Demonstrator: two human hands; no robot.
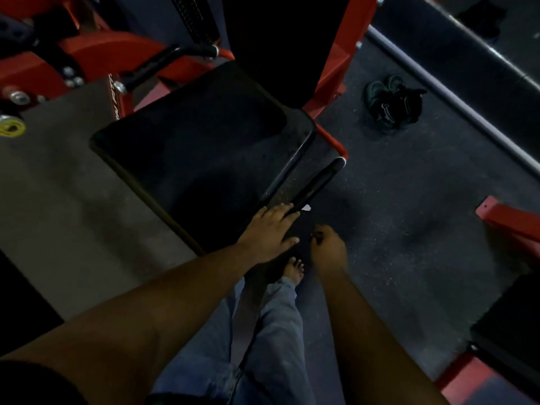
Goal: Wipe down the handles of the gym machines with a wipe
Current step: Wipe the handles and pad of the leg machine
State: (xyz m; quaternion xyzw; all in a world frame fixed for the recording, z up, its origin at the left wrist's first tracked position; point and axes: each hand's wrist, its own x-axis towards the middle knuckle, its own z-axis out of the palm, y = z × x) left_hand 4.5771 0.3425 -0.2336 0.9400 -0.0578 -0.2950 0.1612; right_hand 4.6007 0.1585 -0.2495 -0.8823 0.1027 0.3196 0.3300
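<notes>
The left hand lies flat, fingers straight, on the seat pad's near corner, fingertips touching the black side handle, with a small white scrap, perhaps the wipe, showing just beyond them. The right hand hangs nearby with fingers curled, pinching something dark I cannot identify. The handle looks rigid and fixed, probably best wrapped and rubbed lengthwise; the wipe would be limp and light.
</notes>
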